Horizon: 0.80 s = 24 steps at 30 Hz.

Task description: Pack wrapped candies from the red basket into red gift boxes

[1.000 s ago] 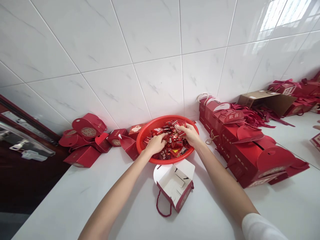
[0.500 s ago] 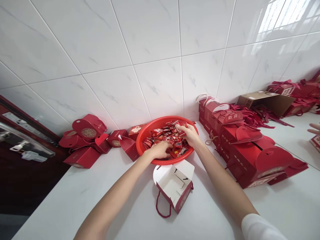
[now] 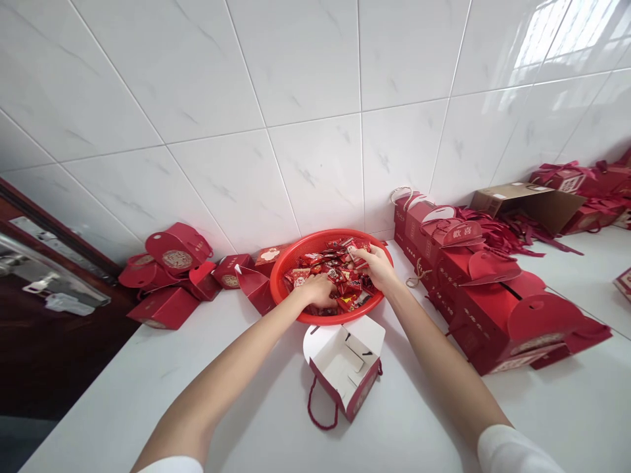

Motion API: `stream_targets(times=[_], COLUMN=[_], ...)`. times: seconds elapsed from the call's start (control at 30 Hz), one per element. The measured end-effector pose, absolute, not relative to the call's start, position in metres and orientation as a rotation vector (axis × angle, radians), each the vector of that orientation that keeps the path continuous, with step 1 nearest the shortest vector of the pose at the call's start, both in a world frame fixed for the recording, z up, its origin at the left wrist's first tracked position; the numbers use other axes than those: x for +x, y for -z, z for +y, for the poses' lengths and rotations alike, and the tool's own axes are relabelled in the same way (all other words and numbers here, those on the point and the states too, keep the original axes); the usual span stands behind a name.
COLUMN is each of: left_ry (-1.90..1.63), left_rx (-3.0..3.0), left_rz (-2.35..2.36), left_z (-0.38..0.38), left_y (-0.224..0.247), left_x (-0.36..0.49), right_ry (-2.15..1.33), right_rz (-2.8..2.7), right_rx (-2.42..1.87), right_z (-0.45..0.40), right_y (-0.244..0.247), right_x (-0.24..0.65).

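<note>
A red plastic basket (image 3: 277,266) holds many small wrapped candies (image 3: 340,274), mostly in red wrappers. Over its right side, my right hand (image 3: 378,268) is closed around red-wrapped candies (image 3: 359,257). My left hand (image 3: 320,291) reaches down among the candies at the front left, and its fingertips are hidden there. In front of the basket stands a red gift box (image 3: 345,368), its lid flaps spread and its white inside bare. A dark red cord handle (image 3: 310,410) hangs from the box onto the white table.
Several folded red gift boxes (image 3: 513,315) form a row on the right. More red boxes (image 3: 170,279) lie at the left near a dark door (image 3: 44,355). Behind the row are red ribbons (image 3: 486,230) and a brown cardboard box (image 3: 532,200). White wall tiles (image 3: 315,177) rise behind the basket.
My left hand has pushed slightly deeper into the candies, and some of them have shifted. My right hand stays almost in place. Another person's hand at the right edge has gone from view.
</note>
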<state>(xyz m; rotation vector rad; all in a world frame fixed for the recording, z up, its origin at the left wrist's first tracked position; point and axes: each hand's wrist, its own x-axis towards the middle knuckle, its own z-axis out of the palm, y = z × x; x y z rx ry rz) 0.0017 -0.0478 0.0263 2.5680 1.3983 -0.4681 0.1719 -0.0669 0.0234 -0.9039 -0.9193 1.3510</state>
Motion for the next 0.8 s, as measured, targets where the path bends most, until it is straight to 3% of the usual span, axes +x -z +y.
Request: stream_targets(times=[0.43,0.63,0.8], left_ry=[0.138,-0.973,-1.270], left_rx=[2.395,1.715,1.256], left_rz=[1.286,1.096,0.948], left_z=[-0.046,-0.055,-0.087], left_y=[-0.027,-0.028,-0.042], left_x=[-0.013,-0.023,-0.021], right_ry=[-1.356,-1.394,-1.484], right_rz=[-0.930,-0.980,-1.064], right_rx=[-0.883,-0.849,-0.737], right_z=[-0.065,-0.065,-0.078], right_y=[-0.022,-0.023,-0.038], right_x=[0.172,0.172,0.167])
